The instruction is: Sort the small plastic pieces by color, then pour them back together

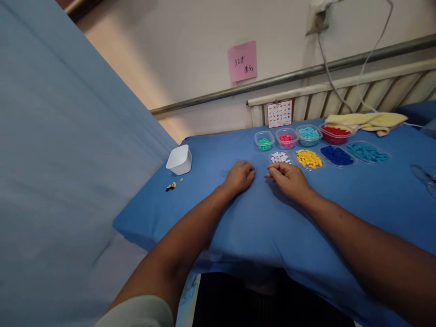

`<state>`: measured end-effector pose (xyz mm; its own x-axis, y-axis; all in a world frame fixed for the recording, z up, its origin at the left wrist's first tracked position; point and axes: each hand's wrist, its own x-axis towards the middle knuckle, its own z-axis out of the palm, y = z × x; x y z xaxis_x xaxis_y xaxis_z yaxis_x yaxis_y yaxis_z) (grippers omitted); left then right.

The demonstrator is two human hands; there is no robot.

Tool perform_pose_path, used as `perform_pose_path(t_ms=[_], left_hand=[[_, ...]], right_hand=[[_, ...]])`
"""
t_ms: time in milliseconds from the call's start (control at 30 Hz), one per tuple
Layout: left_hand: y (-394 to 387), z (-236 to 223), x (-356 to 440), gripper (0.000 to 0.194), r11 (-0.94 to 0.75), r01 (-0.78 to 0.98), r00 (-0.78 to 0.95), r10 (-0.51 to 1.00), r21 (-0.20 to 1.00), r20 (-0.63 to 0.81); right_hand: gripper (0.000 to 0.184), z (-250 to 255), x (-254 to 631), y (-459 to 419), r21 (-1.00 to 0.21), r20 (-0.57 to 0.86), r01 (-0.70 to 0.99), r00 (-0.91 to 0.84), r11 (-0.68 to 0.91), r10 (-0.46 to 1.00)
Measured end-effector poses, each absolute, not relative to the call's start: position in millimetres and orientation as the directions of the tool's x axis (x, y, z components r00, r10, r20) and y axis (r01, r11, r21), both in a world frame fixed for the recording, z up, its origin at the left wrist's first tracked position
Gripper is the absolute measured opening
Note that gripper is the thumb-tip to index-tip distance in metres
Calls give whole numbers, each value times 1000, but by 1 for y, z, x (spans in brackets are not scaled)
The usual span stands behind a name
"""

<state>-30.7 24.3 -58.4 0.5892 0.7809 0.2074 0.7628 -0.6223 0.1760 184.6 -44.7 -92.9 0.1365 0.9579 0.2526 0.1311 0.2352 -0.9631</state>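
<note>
My left hand (pixel 240 176) rests on the blue cloth, its fingers curled under; whatever they hold, if anything, is hidden. To its right, my right hand (pixel 289 180) is just in front of a tub of small white pieces (pixel 280 157). Its thumb and fingers are drawn together, and I cannot make out anything between them. A tub of yellow pieces (pixel 308 158) lies just beyond the right hand. Further right are dark blue pieces (pixel 337 155) and teal pieces (pixel 368 151).
Behind stand tubs of green (pixel 264 143), pink (pixel 286 140), light blue (pixel 309 134) and red pieces (pixel 336 131), beside a yellow cloth (pixel 368 121). A white container (pixel 179 160) and a small mixed-colour cluster (pixel 170 186) are at left. A printed card (pixel 279 114) leans against the radiator.
</note>
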Motion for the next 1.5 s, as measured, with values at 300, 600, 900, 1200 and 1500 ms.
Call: perform_pose_path(t_ms=[300,600,900,1200,1500], left_hand=[[-7,-51,-26,71,-588,808,588,809,35,3],[-76,-44,-24,79,-647,761,648,755,47,-100],[-95,-40,-66,78,-563,825,565,820,48,-94],[-19,-44,-43,90,-360,929,368,922,85,-118],[-10,-47,-3,94,-446,886,461,877,126,-136]], right_hand=[[32,-97,185,-41,-952,280,157,101,262,955],[36,-96,189,-45,-955,266,161,90,250,960],[39,-93,188,-45,-966,218,159,59,206,974],[36,-90,188,-46,-959,222,192,60,207,973],[38,-90,190,-46,-960,236,170,68,222,969]])
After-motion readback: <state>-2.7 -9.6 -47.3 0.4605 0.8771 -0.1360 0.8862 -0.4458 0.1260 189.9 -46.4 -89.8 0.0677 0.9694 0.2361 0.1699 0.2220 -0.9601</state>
